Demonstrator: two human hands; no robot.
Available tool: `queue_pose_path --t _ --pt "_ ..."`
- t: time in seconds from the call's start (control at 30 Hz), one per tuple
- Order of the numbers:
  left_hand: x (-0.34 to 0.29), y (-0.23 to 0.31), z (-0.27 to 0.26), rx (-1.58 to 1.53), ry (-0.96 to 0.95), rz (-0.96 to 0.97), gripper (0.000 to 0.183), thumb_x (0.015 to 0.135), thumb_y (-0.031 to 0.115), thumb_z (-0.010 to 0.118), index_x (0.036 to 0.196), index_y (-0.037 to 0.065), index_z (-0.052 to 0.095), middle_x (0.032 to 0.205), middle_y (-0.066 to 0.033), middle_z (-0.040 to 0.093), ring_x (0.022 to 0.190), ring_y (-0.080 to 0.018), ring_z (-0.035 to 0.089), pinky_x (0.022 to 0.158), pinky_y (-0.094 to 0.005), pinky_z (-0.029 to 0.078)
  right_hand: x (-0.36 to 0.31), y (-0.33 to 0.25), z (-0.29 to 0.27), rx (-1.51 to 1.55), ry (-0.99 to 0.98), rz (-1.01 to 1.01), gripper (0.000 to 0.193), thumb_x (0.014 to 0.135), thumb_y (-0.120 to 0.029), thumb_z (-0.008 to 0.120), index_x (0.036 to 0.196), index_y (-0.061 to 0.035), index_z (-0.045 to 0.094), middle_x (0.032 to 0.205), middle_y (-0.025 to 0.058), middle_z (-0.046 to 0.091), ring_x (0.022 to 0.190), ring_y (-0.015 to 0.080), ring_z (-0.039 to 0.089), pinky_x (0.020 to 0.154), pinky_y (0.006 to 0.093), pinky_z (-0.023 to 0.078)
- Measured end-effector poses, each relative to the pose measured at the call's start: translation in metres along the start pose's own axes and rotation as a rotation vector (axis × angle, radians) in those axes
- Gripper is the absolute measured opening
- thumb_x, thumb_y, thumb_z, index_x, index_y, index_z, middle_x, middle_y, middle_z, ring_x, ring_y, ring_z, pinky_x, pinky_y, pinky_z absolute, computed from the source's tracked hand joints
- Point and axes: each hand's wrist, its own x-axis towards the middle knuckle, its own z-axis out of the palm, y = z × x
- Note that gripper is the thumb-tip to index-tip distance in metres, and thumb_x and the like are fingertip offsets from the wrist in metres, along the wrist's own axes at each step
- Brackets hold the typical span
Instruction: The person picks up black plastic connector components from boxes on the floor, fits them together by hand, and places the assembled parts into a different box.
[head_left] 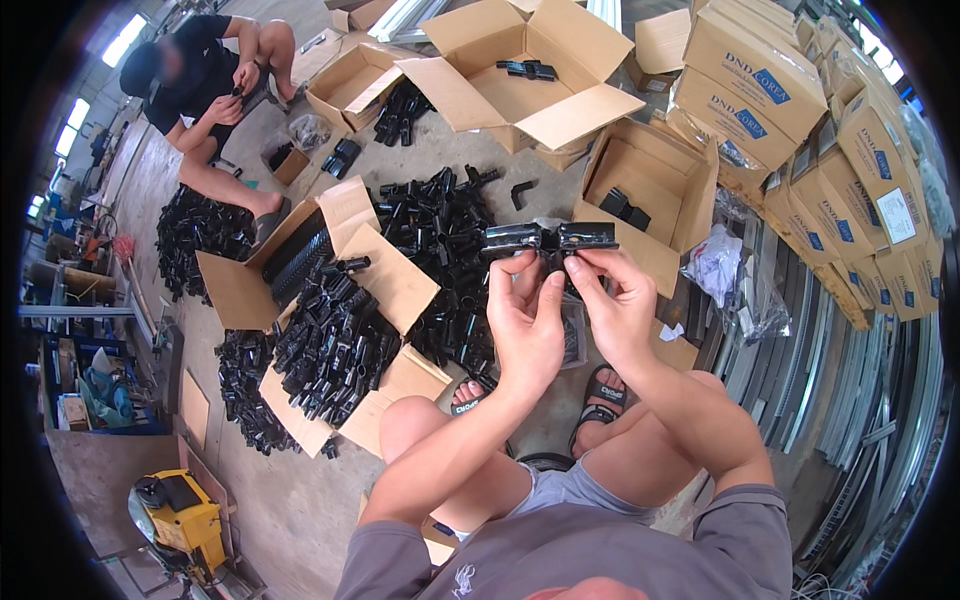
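Observation:
In front of me I hold up a black pipe connector (588,236) with two glossy tubular arms lying crosswise. My left hand (530,325) pinches its underside with thumb and fingertips. Close beside it, my right hand (618,300) grips the middle from the other side. The fingers partly hide the connector's lower part, so I cannot tell whether it is one piece or two joined. Beyond my hands lies a heap of similar black connectors (435,230) on the floor. An open carton (240,285) to the left overflows with more of them.
A large open carton (470,90) and another carton (690,190) ahead hold a few black pieces. Taped boxes (750,80) are stacked at right, above long metal profiles (800,350). Another person (200,90) sits far left, handling a black piece. A yellow machine (195,520) stands lower left.

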Motion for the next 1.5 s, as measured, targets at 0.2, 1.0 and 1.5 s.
queue_pose_path --t 0.2,1.0,1.5 --pt "-0.002 0.002 -0.002 0.06 0.019 -0.055 0.024 0.094 -0.008 0.055 0.113 0.0 0.042 0.117 -0.0169 0.061 0.113 -0.0179 0.059 0.095 -0.0283 0.048 0.002 -0.008 -0.003 -0.097 -0.041 0.015 0.014 0.085 -0.003 0.072 0.098 0.002 0.073 0.091 0.0087 0.07 0.082 0.0127 0.067 0.075 0.0258 0.052" --pt "-0.002 -0.006 0.01 0.007 -0.028 -0.032 0.026 0.094 -0.009 0.054 0.115 -0.001 0.042 0.122 -0.019 0.06 0.116 -0.0196 0.058 0.098 -0.0308 0.047 -0.001 0.0 -0.007 0.027 0.021 0.1 0.016 0.091 -0.008 0.068 0.102 0.0038 0.069 0.091 0.0081 0.071 0.081 0.0105 0.065 0.074 0.0253 0.05" --pt "-0.001 -0.008 -0.009 0.128 0.023 0.108 0.038 0.087 0.0 0.055 0.124 -0.003 0.049 0.119 -0.0191 0.063 0.121 -0.0276 0.059 0.098 -0.0371 0.047 0.009 0.038 -0.015 -0.126 -0.075 0.155 0.035 0.099 -0.019 0.058 0.124 0.0052 0.058 0.117 0.0139 0.063 0.103 0.0206 0.061 0.091 0.0311 0.05"
